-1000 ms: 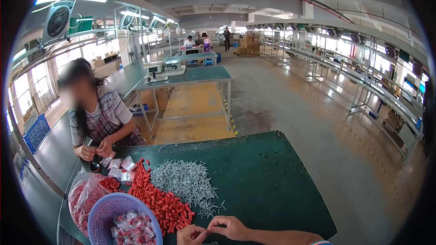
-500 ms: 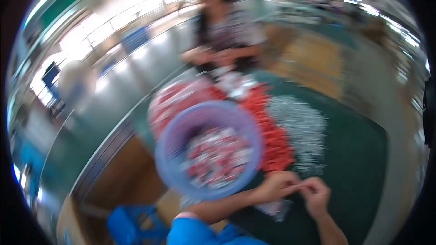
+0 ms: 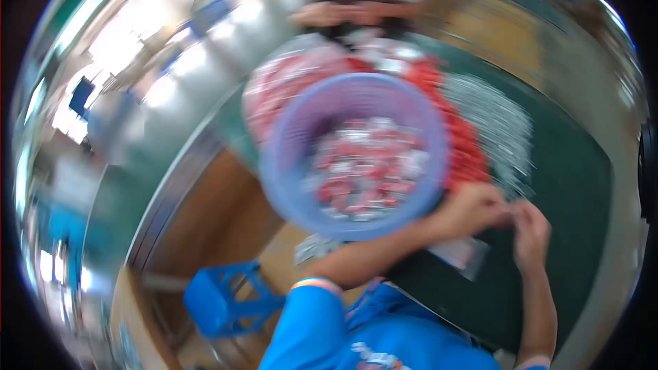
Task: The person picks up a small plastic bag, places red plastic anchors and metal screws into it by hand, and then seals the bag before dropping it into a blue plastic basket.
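Currently, both hands work above the green table (image 3: pixel 576 188), close together at the near end of the heaped stock. The left hand (image 3: pixel 475 207) enters from the left, thumb and fingers bent inward toward the right hand (image 3: pixel 532 234), whose fingers point back at it. The fingertips of both hands meet or nearly meet; motion blur hides whether either hand is fully closed and what, if anything, is between them, so the hold cannot be told. A flat clear packet (image 3: pixel 462 255), with a reddish tint, lies on the tabletop just below the left wrist. Red pieces (image 3: pixel 467 145) form a band beyond the left hand, running along the right side of the lilac basket (image 3: pixel 291 144). Grey metallic pieces (image 3: pixel 499 127) are heaped to the right of that band, spreading down toward the right hand. The basket stands at the left part of the work area and contains many filled packets (image 3: pixel 367 171), red and clear; the left forearm passes along its lower right rim. Behind the basket are a large clear bag (image 3: pixel 293 72) of red contents and a few whitish packets (image 3: pixel 394 55). Across the table, a second person's hands (image 3: pixel 325 14) are blurred. A blue stool (image 3: pixel 209 301) stands at lower left
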Demonstrator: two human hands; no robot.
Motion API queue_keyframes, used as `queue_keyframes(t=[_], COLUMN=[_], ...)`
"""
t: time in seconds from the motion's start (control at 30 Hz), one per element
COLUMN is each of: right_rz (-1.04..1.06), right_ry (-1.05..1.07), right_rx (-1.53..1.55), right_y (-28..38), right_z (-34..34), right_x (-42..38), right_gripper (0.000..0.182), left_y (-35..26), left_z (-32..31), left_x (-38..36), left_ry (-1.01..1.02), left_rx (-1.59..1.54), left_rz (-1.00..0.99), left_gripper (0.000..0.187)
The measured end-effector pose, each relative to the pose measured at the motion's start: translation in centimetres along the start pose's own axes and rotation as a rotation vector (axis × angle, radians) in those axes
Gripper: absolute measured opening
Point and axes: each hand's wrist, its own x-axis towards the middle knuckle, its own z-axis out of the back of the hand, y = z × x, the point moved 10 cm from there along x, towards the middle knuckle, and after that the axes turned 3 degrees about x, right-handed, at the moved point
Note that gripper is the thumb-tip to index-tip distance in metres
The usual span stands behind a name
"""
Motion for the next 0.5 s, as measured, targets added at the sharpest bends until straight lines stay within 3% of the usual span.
queue_keyframes(t=[0.07,0.2,0.5], right_rz=[0.006,0.041,-0.033], right_ry=[-0.026,-0.039,0.071], right_rx=[-0.097,0.144,0.206], right_y=[-0.4,-1.4,-2.1], right_z=[1.3,2.3,1.1], right_x=[0.0,-0.6,-0.2], right_gripper=[0.022,0.015,0.015], left_y=[1.0,2.1,2.4], left_z=[-0.9,-2.1,-2.5], left_x=[0.1,-0.1,-0.3], left_ry=[0.043,0.107,0.087], left_rx=[-0.028,-0.139,-0.136], left_rz=[0.06,0.248,0.168], left_gripper=[0.011,0.015,0.009])
